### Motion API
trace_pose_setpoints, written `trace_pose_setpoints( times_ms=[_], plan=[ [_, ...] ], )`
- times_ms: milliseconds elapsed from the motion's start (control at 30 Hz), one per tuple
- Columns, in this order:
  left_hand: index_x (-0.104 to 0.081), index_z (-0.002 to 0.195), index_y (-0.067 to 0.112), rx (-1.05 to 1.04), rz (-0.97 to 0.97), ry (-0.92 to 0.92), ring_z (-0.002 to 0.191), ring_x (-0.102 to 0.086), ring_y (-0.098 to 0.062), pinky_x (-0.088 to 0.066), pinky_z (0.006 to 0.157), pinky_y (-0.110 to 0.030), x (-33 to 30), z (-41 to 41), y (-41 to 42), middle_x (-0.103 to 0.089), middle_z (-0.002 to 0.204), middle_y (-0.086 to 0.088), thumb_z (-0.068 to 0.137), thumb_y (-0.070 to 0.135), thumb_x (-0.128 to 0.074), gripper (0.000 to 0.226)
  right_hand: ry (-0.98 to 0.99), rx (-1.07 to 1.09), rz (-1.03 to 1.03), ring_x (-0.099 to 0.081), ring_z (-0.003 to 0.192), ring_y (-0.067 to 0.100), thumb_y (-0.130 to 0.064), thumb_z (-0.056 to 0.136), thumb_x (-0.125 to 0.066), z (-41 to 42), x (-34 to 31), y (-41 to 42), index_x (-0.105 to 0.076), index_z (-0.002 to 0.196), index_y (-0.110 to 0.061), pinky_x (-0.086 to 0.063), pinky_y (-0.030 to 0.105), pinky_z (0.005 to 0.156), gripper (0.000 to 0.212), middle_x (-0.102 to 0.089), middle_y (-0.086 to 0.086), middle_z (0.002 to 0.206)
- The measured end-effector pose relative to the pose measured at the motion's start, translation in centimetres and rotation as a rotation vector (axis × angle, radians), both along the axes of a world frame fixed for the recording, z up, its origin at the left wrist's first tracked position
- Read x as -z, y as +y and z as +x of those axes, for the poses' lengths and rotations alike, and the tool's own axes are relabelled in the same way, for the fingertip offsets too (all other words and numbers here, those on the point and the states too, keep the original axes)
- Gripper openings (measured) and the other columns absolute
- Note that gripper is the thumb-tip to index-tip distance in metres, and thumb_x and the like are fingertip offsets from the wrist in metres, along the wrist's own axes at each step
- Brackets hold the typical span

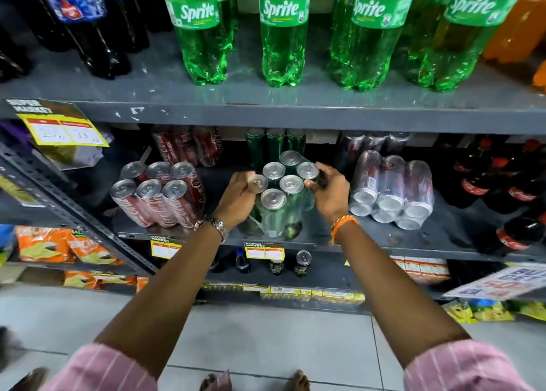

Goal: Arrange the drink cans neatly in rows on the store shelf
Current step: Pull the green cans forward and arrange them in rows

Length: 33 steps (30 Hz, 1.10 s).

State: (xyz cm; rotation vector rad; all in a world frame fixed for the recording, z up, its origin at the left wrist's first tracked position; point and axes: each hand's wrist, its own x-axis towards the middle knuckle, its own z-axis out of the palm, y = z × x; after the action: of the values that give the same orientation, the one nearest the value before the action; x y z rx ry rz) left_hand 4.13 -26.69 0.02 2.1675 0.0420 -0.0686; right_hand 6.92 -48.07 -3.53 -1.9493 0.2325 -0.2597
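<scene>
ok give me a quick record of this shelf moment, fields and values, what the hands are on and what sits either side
setting: grey metal store shelf
left hand: fingers gripping the left side of the green can pack
right hand: fingers gripping the pack's right side
green can pack: six cans, plastic-wrapped, standing at the shelf front, middle
left of it: red cola can pack, upright, tilted
right of it: silver can pack, lying on its side
shelf above: green Sprite bottles

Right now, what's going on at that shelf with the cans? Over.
Left hand and right hand gripping opposite sides of the green can pack. Pack upright on middle shelf. Red can pack left, silver can pack right, both apart.
</scene>
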Motion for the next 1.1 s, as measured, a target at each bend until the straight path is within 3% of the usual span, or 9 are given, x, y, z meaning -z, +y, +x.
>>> trace_pose_setpoints(
  times_ms=[167, 267, 333, 433, 500, 600, 833, 967, 1100],
  plan=[
    [-0.053, 0.135, 0.005, -0.022, -0.126, 0.06, 0.132, -0.045, -0.023, -0.03, 0.114, -0.031, -1.2, -0.1, 0.2, -0.048, 0.139, -0.012, 0.099, 0.017, -0.042, 0.04, 0.042, -0.114, -0.022, -0.071, 0.109, 0.022, -0.006, 0.076, -0.083, 1.1, -0.9, -1.7, -0.068, 0.122, -0.01, -0.055, 0.043, 0.103, 0.049, -0.074, 0.008, 0.118],
    [-0.056, 0.135, 0.011, 0.044, -0.077, 0.07, 0.132, -0.048, -0.023, -0.033, 0.114, -0.032, -3.1, 2.4, -0.3, -0.053, 0.141, -0.01, 0.094, 0.03, -0.046, 0.046, -0.056, 0.063, 0.035, -0.07, 0.099, 0.023, -0.012, 0.079, -0.079, -1.9, -1.6, 0.0, -0.068, 0.112, -0.017, -0.057, 0.041, 0.095, 0.035, -0.074, 0.011, 0.108],
    [-0.053, 0.137, 0.014, 0.134, -0.043, 0.093, 0.135, -0.047, -0.02, -0.033, 0.117, -0.035, -4.3, 4.0, -1.4, -0.052, 0.146, -0.006, 0.084, 0.039, -0.046, 0.059, -0.17, 0.168, 0.126, -0.066, 0.085, 0.023, -0.019, 0.079, -0.078, -4.6, -1.6, 2.3, -0.064, 0.096, -0.024, -0.057, 0.042, 0.083, 0.022, -0.07, 0.011, 0.094],
    [-0.051, 0.139, 0.011, 0.286, -0.026, 0.136, 0.131, -0.046, -0.013, -0.039, 0.101, -0.017, -5.2, 6.0, -3.5, -0.051, 0.145, -0.005, 0.096, 0.027, -0.048, 0.046, -0.198, 0.165, 0.153, -0.056, 0.075, 0.016, -0.03, 0.078, -0.082, -8.1, -1.3, 5.7, -0.059, 0.088, -0.02, -0.05, 0.028, 0.071, 0.027, -0.063, 0.007, 0.085],
    [-0.049, 0.141, 0.011, 0.344, -0.004, 0.189, 0.137, -0.042, -0.014, -0.031, 0.105, -0.014, -5.1, 7.0, -4.7, -0.045, 0.15, -0.005, 0.102, 0.018, -0.041, 0.041, -0.168, 0.107, 0.087, -0.056, 0.082, 0.015, -0.037, 0.074, -0.085, -9.4, -1.1, 7.3, -0.058, 0.093, -0.02, -0.047, 0.02, 0.076, 0.037, -0.06, 0.0, 0.093],
    [-0.046, 0.143, 0.01, 0.427, 0.162, 0.151, 0.145, -0.035, -0.026, -0.022, 0.119, -0.028, -4.6, 7.9, -5.7, -0.039, 0.155, -0.01, 0.103, 0.017, -0.037, 0.042, -0.128, 0.088, -0.008, -0.054, 0.092, 0.015, -0.042, 0.07, -0.087, -9.5, -1.0, 8.1, -0.056, 0.099, -0.02, -0.048, 0.026, 0.083, 0.048, -0.054, -0.005, 0.099],
    [-0.055, 0.134, 0.006, 0.368, 0.247, 0.05, 0.135, -0.046, -0.028, -0.031, 0.108, -0.025, -4.0, 8.6, -5.6, -0.052, 0.144, -0.014, 0.104, 0.022, -0.033, 0.04, -0.093, 0.062, -0.089, -0.058, 0.091, 0.012, -0.043, 0.07, -0.087, -9.1, -1.7, 7.1, -0.063, 0.113, -0.014, -0.047, 0.018, 0.079, 0.057, -0.063, -0.004, 0.101],
    [-0.061, 0.127, 0.008, 0.362, 0.226, 0.037, 0.133, -0.047, -0.026, -0.029, 0.117, -0.033, -4.2, 8.8, -5.5, -0.055, 0.14, -0.012, 0.103, 0.018, -0.033, 0.038, -0.119, 0.044, -0.131, -0.061, 0.103, 0.014, -0.043, 0.075, -0.082, -9.3, -1.6, 7.2, -0.064, 0.121, -0.016, -0.051, 0.025, 0.091, 0.057, -0.065, -0.003, 0.112],
    [-0.059, 0.129, 0.007, 0.311, 0.18, 0.016, 0.13, -0.051, -0.029, -0.038, 0.106, -0.031, -4.2, 8.4, -5.4, -0.056, 0.139, -0.015, 0.101, 0.018, -0.04, 0.035, -0.129, 0.042, -0.134, -0.063, 0.106, 0.016, -0.039, 0.078, -0.079, -9.5, -1.6, 7.0, -0.065, 0.125, -0.016, -0.055, 0.035, 0.095, 0.054, -0.065, -0.001, 0.117]
  ],
)
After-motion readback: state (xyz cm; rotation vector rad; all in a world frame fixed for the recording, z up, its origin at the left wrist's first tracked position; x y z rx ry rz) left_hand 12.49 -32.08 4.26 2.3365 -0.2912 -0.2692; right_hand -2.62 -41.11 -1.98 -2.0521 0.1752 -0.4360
